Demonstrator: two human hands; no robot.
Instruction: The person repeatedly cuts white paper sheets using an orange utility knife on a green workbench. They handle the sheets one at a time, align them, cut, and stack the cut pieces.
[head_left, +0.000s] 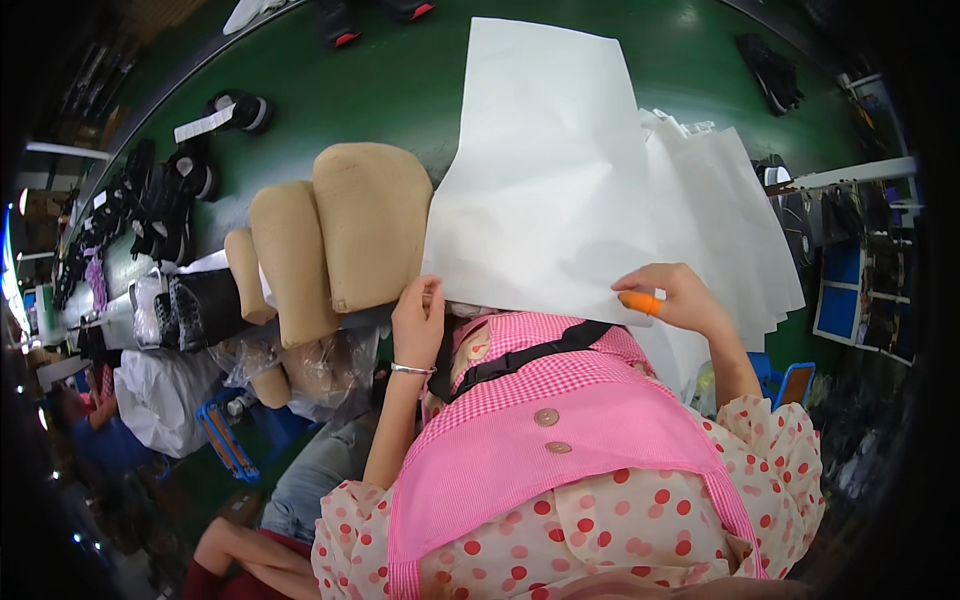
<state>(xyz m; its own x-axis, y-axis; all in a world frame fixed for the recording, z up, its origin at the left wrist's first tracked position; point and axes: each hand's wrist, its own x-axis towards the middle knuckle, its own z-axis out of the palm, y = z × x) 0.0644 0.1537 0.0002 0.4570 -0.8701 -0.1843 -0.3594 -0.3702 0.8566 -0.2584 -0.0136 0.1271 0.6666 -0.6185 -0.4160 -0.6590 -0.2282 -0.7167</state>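
1. I judge the white sheet [540,180] light, thin, floppy and easily creased; its near corners suit a soft pinch.
2. It lies centre, right of the tan padded forms [372,225], beside more white sheets [720,220].
3. My left hand [418,322] curls narrowly at its near left corner, my right hand [678,297] bends over the near right; I can't tell whether either grips.
4. Dark shoes [770,75] dot the green worktop [415,85].
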